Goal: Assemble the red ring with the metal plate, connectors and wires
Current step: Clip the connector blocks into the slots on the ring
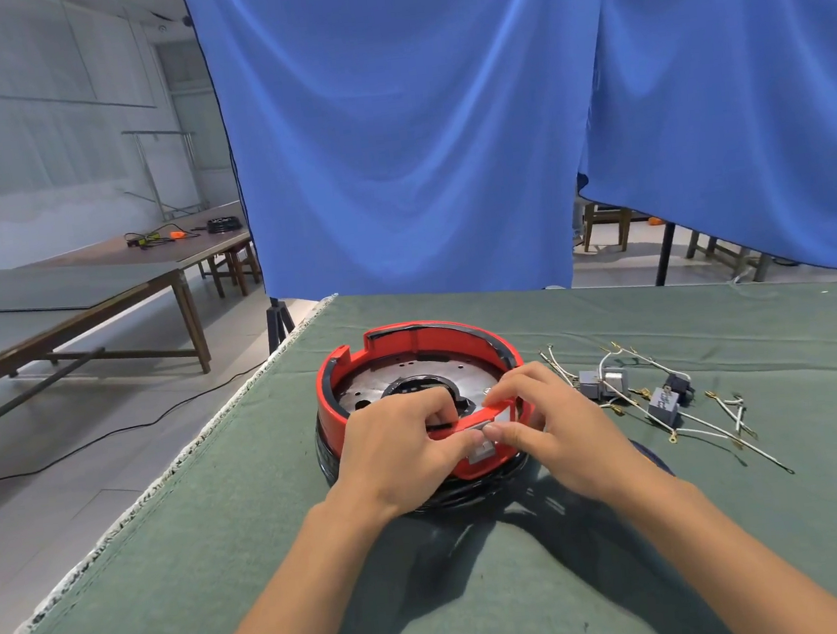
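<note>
The red ring stands on the green table cloth, with the round metal plate lying inside it and black cable coiled under its base. Both my hands are on the ring's near rim. My left hand has its fingers curled over the rim and its thumb on the outside. My right hand pinches the rim beside a small grey connector on the ring's outer wall. Grey connectors and white wires with metal terminals lie loose to the right.
A second grey connector block lies among the wires. The cloth's left edge drops to the floor. A blue curtain hangs behind the table. Long wooden tables stand at far left.
</note>
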A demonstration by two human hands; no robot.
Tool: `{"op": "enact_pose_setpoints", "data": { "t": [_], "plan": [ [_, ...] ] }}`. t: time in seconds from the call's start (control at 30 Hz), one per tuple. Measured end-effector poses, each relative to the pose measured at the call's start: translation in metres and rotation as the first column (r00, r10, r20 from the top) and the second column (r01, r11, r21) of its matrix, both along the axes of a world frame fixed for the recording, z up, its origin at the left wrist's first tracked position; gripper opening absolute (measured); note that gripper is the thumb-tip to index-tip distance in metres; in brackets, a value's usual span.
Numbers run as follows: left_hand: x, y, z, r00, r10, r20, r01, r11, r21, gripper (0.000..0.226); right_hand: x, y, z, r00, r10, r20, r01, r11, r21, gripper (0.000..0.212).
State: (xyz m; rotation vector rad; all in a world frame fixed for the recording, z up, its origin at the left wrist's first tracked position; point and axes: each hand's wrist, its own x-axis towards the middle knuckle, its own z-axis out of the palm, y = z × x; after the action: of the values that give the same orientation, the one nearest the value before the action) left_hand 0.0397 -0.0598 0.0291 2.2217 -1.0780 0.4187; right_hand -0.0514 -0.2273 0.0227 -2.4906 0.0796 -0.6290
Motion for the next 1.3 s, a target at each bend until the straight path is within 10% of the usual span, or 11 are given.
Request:
{"op": "enact_pose_setpoints", "data": {
  "t": [0.3, 0.4, 0.57, 0.9, 1.3],
  "plan": [
    [-0.006, -0.011, -0.007, 0.981, 0.058, 0.184, -0.067, 0.997, 0.04, 0.039, -0.004, 0.0, 0.003, 0.999, -0.03, 0.029, 0.027, 0.995, 0.099, 0.021],
    [-0.005, -0.015, -0.009, 0.971, 0.055, 0.233, -0.079, 0.993, 0.092, 0.043, -0.005, -0.019, 0.011, 0.959, -0.265, 0.098, 0.255, 0.961, 0.109, 0.019],
    [-0.005, -0.017, -0.011, 0.972, 0.063, 0.227, -0.08, 0.994, 0.069, 0.054, -0.006, -0.075, 0.007, 0.758, -0.653, -0.015, 0.649, 0.756, -0.086, 0.033],
    [-0.002, -0.014, -0.008, 0.975, -0.05, 0.214, 0.073, 0.992, -0.102, 0.043, 0.01, -0.103, -0.02, 0.715, -0.692, -0.102, 0.642, 0.707, -0.298, 0.025],
    [-0.01, -0.012, -0.006, 0.984, -0.011, 0.177, 0.029, 0.994, -0.101, 0.04, -0.009, -0.091, 0.001, 0.793, -0.608, 0.039, 0.599, 0.79, 0.129, 0.017]
  ]
}}
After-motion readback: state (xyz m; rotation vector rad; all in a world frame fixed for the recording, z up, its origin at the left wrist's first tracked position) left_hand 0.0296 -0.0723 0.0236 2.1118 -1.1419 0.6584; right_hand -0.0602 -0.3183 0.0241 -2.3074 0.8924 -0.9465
